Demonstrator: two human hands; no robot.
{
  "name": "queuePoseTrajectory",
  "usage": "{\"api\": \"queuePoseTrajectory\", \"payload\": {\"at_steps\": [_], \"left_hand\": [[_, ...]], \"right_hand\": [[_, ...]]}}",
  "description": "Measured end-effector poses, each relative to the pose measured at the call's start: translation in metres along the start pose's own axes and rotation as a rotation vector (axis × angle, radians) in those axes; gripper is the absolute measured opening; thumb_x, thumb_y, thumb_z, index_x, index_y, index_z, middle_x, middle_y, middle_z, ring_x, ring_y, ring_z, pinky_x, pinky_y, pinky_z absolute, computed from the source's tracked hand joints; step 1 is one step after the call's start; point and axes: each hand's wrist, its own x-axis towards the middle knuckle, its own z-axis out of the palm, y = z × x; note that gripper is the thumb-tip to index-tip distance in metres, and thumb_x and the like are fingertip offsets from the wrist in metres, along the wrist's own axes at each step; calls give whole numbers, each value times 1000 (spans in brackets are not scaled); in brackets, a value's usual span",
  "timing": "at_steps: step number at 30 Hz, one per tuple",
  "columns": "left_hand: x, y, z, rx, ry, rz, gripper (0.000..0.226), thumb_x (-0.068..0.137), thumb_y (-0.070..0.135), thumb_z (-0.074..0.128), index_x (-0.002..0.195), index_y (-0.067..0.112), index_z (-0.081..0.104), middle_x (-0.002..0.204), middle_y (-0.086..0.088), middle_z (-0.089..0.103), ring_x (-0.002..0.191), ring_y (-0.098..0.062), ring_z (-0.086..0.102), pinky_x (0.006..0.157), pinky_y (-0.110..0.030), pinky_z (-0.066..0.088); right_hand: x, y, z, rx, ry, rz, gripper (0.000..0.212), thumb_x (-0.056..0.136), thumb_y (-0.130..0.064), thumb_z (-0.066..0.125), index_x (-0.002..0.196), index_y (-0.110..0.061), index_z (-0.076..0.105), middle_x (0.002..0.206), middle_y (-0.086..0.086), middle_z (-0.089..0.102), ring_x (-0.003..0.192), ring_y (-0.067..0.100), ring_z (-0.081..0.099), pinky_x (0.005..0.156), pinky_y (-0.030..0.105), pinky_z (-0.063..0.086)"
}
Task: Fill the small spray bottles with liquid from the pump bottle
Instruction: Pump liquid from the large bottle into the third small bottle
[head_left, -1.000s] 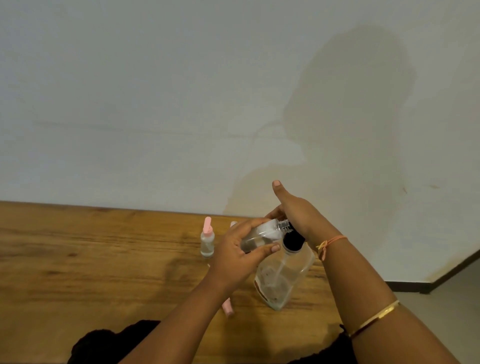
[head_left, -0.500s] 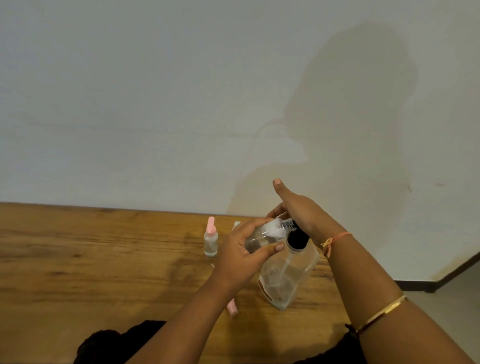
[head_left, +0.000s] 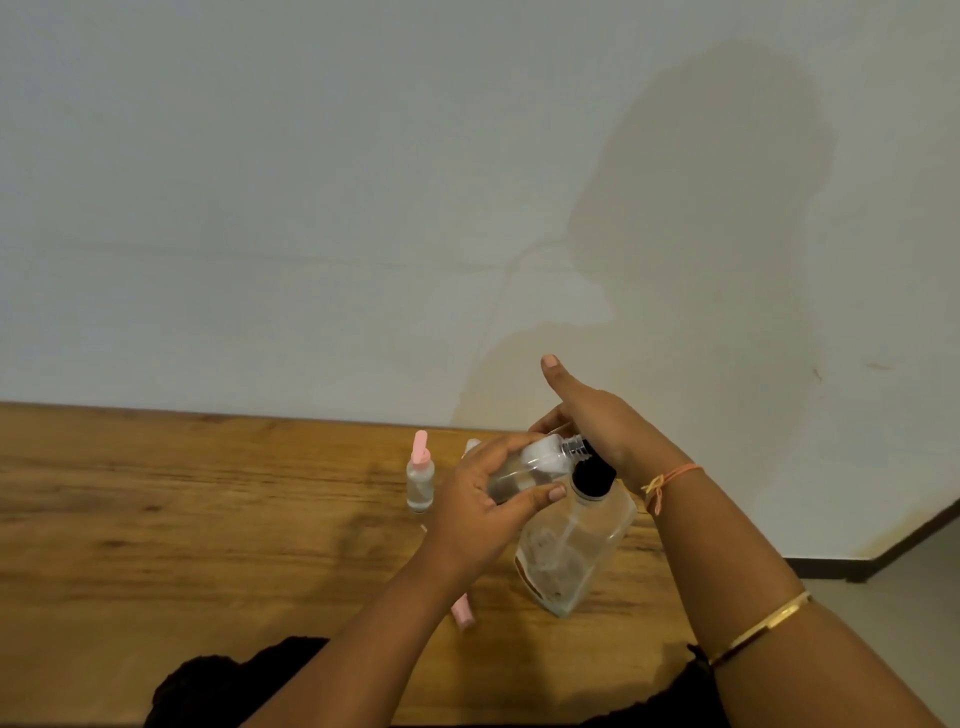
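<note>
1. Gripping a small clear spray bottle (head_left: 524, 467) whose cap is off, the left hand (head_left: 478, 506) has its thumb and fingers curled round the body. It holds the bottle tilted above the table, with the threaded neck pointing right, up against the pump's nozzle
2. The right hand (head_left: 597, 421) rests on top of the black pump head (head_left: 592, 475) of the pump bottle (head_left: 571, 551). Its thumb sticks out straight, while the other fingers bend down behind the small bottle and are mostly hidden, so I cannot tell whether they wrap the pump or only press on it
3. The pump bottle is clear, with a dip tube visible inside. It leans to the right with its lower corner on the wooden table (head_left: 208, 519), just beside the left hand
4. A second small spray bottle (head_left: 420, 483) with a pink top stands upright on the table, left of the left hand and apart from it
5. A pink cap (head_left: 462, 616) lies on the table, partly hidden by the left forearm
6. An orange thread (head_left: 672, 475) is tied round the right wrist, and a gold bangle (head_left: 763, 618) sits farther up that forearm
</note>
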Motion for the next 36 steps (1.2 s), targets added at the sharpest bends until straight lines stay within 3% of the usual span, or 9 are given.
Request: {"api": "queuePoseTrajectory", "payload": {"at_steps": [2,5,8,15,19,24,28,33,36], "left_hand": [[-1,-1,0,-26,2,-10,38,72,17,75,102,34,62,102,10,67,97,0,61,75,-12,48],[0,-1,-1,-22,26,-5,39,66,33,75,103,39,63,106,8,67,103,-6,60,80,-17,51],[2,2,-2,11,34,-3,41,63,39,72,102,42,60,109,11,65,104,-3,58,81,-14,50],[1,-1,1,1,16,-11,39,64,37,72,101,41,62,104,14,67,102,-3,59,79,-14,50],[0,-1,1,-13,14,-13,39,64,35,72,102,36,63,105,11,67,101,-3,60,78,-14,49],[1,2,0,-4,26,1,40,63,36,73,100,43,61,107,12,65,103,-3,59,79,-14,50],[1,2,1,-10,35,-1,38,64,35,73,98,44,61,103,15,66,101,-3,59,78,-13,49],[-1,3,2,-50,17,-17,39,72,10,75,99,34,61,99,14,66,95,6,60,73,-9,47],[-2,5,2,-42,19,1,40,72,9,75,98,35,61,99,16,65,96,8,59,72,-7,46]], "right_hand": [[-1,0,1,-23,-1,4,85,88,-71,20,88,-6,74,100,11,68,95,23,61,93,38,43],[-2,-6,1,-6,-10,-12,84,89,-70,20,90,-5,73,97,9,68,91,20,61,86,34,43],[-4,-13,-3,5,-14,-32,83,89,-70,20,93,-6,72,92,6,66,83,16,59,71,27,42],[1,-1,0,28,11,19,86,87,-73,18,87,-7,74,96,10,69,94,23,61,94,39,44],[0,-1,2,16,4,14,87,88,-71,17,90,-5,73,96,9,68,90,20,61,86,34,43],[-3,-10,-4,30,-6,-22,84,88,-71,19,92,-6,72,92,7,68,86,17,61,72,27,43],[0,-6,-4,7,9,-20,86,87,-72,17,89,-6,73,95,9,68,91,21,62,87,35,45],[2,-2,1,-17,7,5,87,89,-71,17,89,-5,74,97,10,68,92,21,61,84,34,42],[0,-4,-1,8,-3,-5,86,89,-71,18,90,-5,74,97,11,69,91,20,62,82,32,43]]}}
